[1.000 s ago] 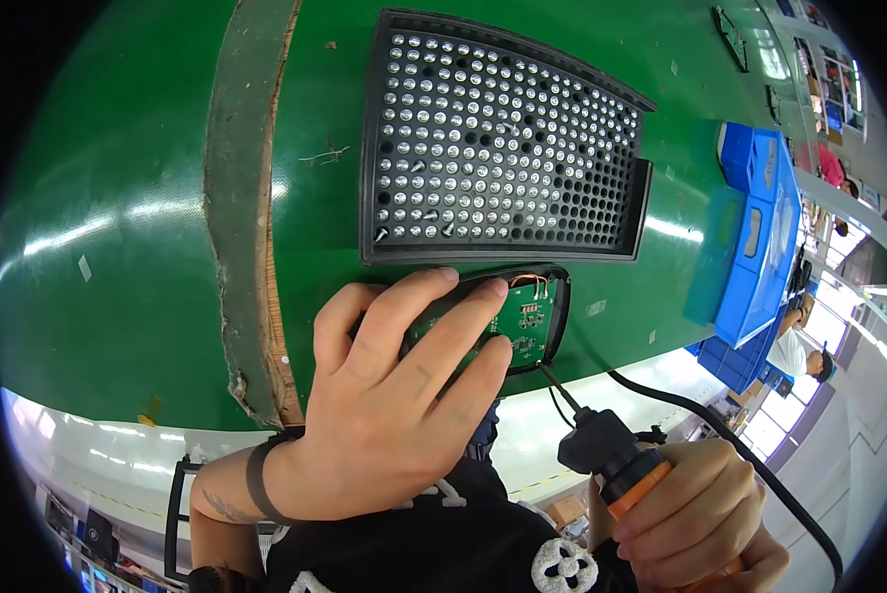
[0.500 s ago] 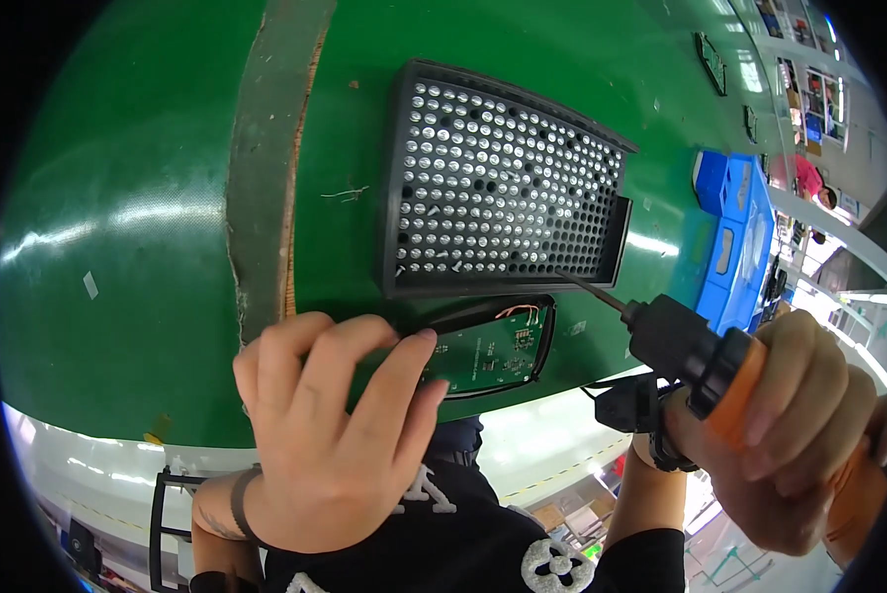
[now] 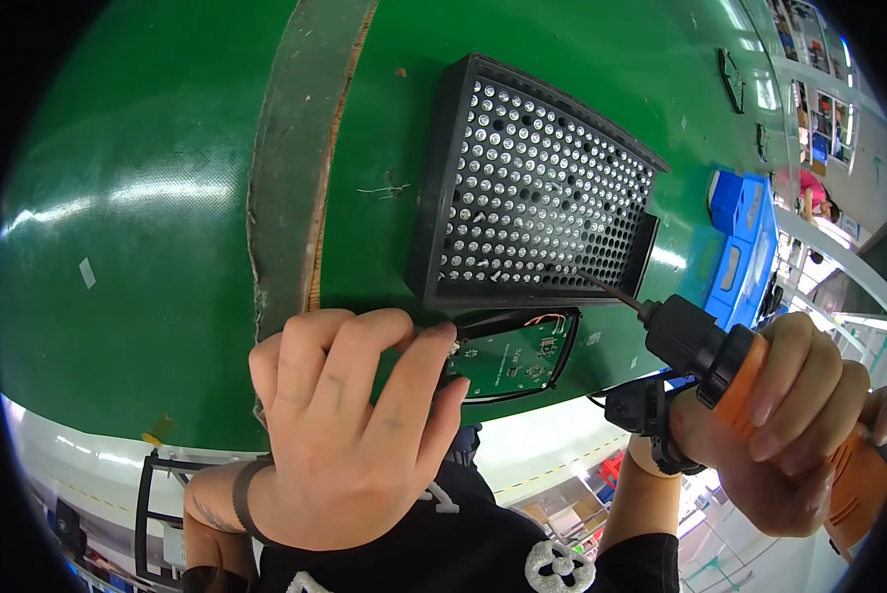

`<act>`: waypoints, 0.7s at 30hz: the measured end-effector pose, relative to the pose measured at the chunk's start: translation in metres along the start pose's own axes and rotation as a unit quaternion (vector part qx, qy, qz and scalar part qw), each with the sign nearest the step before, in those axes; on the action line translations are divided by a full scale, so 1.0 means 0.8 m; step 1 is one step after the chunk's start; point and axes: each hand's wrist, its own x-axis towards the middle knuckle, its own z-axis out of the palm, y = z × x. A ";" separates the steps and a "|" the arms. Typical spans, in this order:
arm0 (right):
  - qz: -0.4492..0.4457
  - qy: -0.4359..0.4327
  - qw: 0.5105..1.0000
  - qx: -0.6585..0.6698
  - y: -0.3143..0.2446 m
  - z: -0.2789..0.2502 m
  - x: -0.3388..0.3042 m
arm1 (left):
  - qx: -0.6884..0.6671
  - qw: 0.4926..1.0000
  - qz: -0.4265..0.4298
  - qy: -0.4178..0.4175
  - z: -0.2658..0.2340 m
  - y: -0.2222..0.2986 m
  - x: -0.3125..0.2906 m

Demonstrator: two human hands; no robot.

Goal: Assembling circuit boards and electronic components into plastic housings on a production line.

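In my right hand is an orange and black electric screwdriver. Its long thin bit slants down to the left, and the tip reaches the lower right part of a black screw tray. Shiny screw heads fill many of the tray's holes; several others are dark. Just below the tray lies a black casing with a green circuit board and thin copper-coloured wires inside. My left hand grips the casing's left end between thumb and fingers, hiding that end.
A worn strip crosses the green table left of the tray. Thin wire scraps lie between them. Blue bins stand at the right, with another circuit board beyond. A person in pink is far off.
Tray, casing and table strip appear shifted rightward in the view. My left hand still grips the casing, and the screwdriver bit still points into the tray's lower right part.
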 end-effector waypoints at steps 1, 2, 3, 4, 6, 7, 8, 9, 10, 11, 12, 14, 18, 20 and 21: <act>0.001 0.007 1.000 0.004 0.000 0.001 -0.001 | 0.000 1.000 -0.001 0.001 0.000 0.000 0.000; 0.002 0.007 1.000 0.004 0.000 0.001 -0.001 | 0.000 1.000 -0.002 0.001 0.000 0.001 0.000; 0.001 0.008 1.000 0.004 0.000 0.001 -0.002 | 0.001 1.000 -0.003 0.002 0.000 0.001 0.001; 0.000 0.009 1.000 0.005 -0.001 0.002 -0.003 | 0.001 1.000 -0.003 0.002 0.000 0.001 0.001; -0.001 0.010 1.000 0.006 -0.001 0.002 -0.004 | 0.005 1.000 -0.006 0.006 0.002 0.002 0.002; -0.002 0.008 1.000 0.001 -0.001 0.002 -0.003 | 0.007 1.000 -0.007 0.007 0.002 0.002 0.002; -0.004 0.005 1.000 -0.004 -0.001 0.002 -0.003 | 0.007 1.000 -0.008 0.007 0.003 0.002 0.002; -0.006 0.003 1.000 -0.009 -0.001 0.003 -0.003 | 0.006 1.000 -0.009 0.010 0.003 0.002 0.002; -0.006 0.003 1.000 -0.009 -0.001 0.003 -0.003 | 0.005 1.000 -0.010 0.013 0.004 0.001 0.002; -0.005 0.012 1.000 -0.012 -0.001 0.004 -0.004 | 0.004 1.000 -0.012 0.016 0.004 0.001 0.002; -0.003 0.022 1.000 -0.014 -0.002 0.006 -0.005 | 0.003 1.000 -0.013 0.016 0.005 0.000 0.001; -0.002 0.030 0.999 -0.014 -0.003 0.009 -0.006 | 0.004 1.000 -0.008 0.019 0.005 -0.001 0.001; -0.064 0.011 0.998 0.006 -0.012 0.026 -0.013 | -0.008 1.000 -0.011 0.023 0.007 0.000 0.003; -0.061 0.008 0.998 0.023 -0.010 0.036 -0.016 | -0.014 1.000 -0.013 0.022 0.006 -0.001 0.003; -0.059 0.006 0.998 0.031 -0.009 0.041 -0.018 | -0.012 1.000 -0.013 0.024 0.006 -0.002 0.003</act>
